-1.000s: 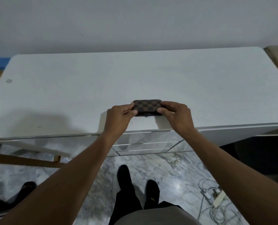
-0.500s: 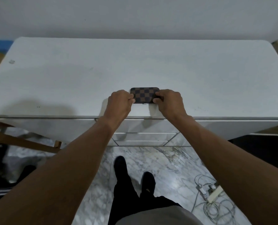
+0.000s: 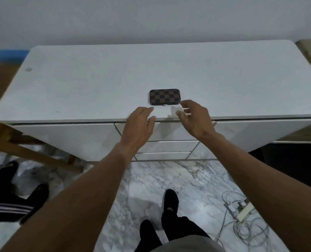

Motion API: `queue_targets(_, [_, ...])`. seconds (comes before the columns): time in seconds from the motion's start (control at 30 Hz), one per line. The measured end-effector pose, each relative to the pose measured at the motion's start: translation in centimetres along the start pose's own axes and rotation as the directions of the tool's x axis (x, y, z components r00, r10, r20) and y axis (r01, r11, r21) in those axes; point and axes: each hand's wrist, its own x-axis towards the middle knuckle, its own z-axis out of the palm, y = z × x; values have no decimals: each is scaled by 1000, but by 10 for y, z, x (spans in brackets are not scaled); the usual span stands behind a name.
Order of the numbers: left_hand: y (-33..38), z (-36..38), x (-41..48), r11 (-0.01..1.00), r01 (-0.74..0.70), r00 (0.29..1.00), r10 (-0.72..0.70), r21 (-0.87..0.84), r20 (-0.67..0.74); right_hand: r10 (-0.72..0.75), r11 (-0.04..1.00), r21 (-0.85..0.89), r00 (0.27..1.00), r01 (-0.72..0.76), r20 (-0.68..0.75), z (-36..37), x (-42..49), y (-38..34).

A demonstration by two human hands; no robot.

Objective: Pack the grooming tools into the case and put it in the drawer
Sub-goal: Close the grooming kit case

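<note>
A small brown-and-black checkered case [image 3: 164,96] lies shut and flat on the white cabinet top [image 3: 96,84], near its front edge. My left hand [image 3: 139,125] hovers just in front of the case, fingers apart, holding nothing. To its right my right hand [image 3: 193,118] is also empty with fingers spread, its fingertips close to the case's near right corner but apart from it. Below the hands, the cabinet's stacked drawers [image 3: 166,146] are all shut. No loose grooming tools are visible.
A wooden frame [image 3: 23,151] leans at the cabinet's left end. A power strip with tangled cables [image 3: 242,213] lies on the marble floor to the right. Someone's dark shoes and a striped garment [image 3: 11,202] are at lower left. My own feet [image 3: 169,200] stand before the drawers.
Both hands have let go of the case and drawn back toward the cabinet's front edge. The case stays flat on the top.
</note>
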Motion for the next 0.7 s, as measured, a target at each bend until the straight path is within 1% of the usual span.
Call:
queue_targets(0.03, [-4,4,-11,999,-33,999,33,3,-10,-24,999,-39,999,23,-26,5,-10,2])
queue_targets(0.1, [-15,13,-30,999,-43,999,43,28,17,-80,992,-100,996,76,-30,19,-31,6])
queue_targets(0.17, [-22,18,-42,998,-30,996,24,63,91,-94,979,-175,995,101,45,29,-45,8])
queue_targets(0.27, [-28,22,-48,993,-7,986,-12,114,165,-53,962,-260,990,85,129,36,-52,9])
queue_targets(0.47, [-30,33,-39,977,-70,972,21,203,233,-72,929,-348,985,124,156,47,-42,21])
queue_targets(0.6, [-30,43,-32,956,-82,966,7,282,257,-11,921,-382,985,77,172,53,-34,37])
queue_targets(0.7, [-35,50,-23,932,-99,964,2,349,267,-5,896,-435,983,86,185,52,-26,46])
